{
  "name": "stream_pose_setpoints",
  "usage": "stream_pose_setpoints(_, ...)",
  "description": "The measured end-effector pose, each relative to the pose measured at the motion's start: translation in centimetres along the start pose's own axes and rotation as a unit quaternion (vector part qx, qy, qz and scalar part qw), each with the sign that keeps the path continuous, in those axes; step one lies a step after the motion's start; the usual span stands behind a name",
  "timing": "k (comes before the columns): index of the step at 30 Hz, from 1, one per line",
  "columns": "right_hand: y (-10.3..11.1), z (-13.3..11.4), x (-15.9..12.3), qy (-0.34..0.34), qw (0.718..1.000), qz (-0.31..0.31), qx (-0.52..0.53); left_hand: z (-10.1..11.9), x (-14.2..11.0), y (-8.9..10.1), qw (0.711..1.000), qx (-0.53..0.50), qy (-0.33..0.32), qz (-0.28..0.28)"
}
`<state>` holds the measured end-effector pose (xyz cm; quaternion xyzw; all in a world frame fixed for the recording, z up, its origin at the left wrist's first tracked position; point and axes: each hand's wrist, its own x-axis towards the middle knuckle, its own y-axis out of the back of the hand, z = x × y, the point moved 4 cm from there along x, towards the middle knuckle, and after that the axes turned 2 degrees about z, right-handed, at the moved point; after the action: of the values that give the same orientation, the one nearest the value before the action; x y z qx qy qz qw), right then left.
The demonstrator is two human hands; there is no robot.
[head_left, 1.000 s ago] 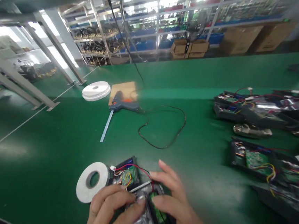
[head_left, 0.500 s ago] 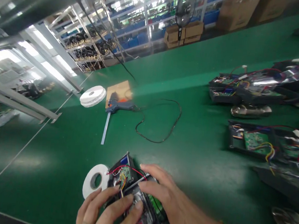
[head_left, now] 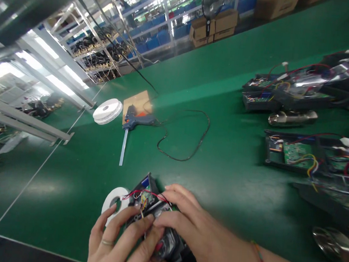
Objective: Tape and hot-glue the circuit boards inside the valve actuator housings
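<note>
In front of me lies an opened black plastic housing with a green circuit board, a blue part and red, black and yellow wires. My left hand, with a ring on one finger, is bent over its left side, fingertips pressed on the inner parts. From the right, my right hand curls around the housing, its fingertips meeting those of the left near a clear part with a red piece inside. What the fingertips pinch there is hidden. A white tape roll lies flat beside the housing, partly behind my left fingers.
A glue gun with a glue stick rests on a cardboard piece, its black cable looped on the green table. Near it are white rolls. Several opened black housings and shiny metal cylinders stand at the right.
My right fingers have moved left over the housing, closer to my left fingertips. The clear part with the red piece appears shifted and turned. My view has tilted slightly.
</note>
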<state>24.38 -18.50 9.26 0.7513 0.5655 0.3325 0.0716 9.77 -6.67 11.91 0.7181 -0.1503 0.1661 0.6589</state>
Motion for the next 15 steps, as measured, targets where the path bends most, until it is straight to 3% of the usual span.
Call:
stream_pose_setpoints(5,0.0,0.3,-0.3,0.01,1.0,0.0,0.023,-0.2,0.0,0.3,0.997,0.033,-0.063,-0.001)
stream_pose_setpoints(12,-0.5,0.8,-0.8,0.03,0.999,-0.004,-0.01,1.0,0.1,0.3,1.0,-0.001,-0.023,0.019)
stream_pose_setpoints(15,-0.6,0.9,-0.7,0.034,0.998,-0.014,-0.041,1.2,-0.8,0.8,0.996,-0.048,0.04,0.06)
